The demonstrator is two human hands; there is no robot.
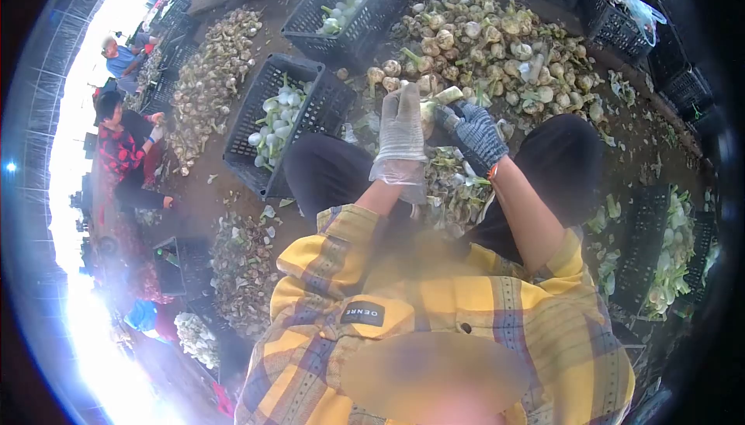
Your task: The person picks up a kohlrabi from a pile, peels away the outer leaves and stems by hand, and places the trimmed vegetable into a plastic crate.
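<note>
My left hand (401, 126), in a pale glove with a clear plastic cuff, is closed round a garlic bulb (428, 108) in front of my knees. The bulb's pale green stem (448, 95) points up to the right. My right hand (477, 134), in a dark grey knitted glove, is closed close beside the bulb and stem; what its fingers hold is too small to make out. Beyond both hands lies a large heap of unpeeled garlic (497, 45). Peelings (458, 192) cover the ground between my legs.
A black crate (326, 118) with white peeled bulbs stands at the left, another crate (372, 33) beyond it. Further left are a long garlic heap (206, 91) and two seated people (128, 145). More crates (640, 246) stand at the right.
</note>
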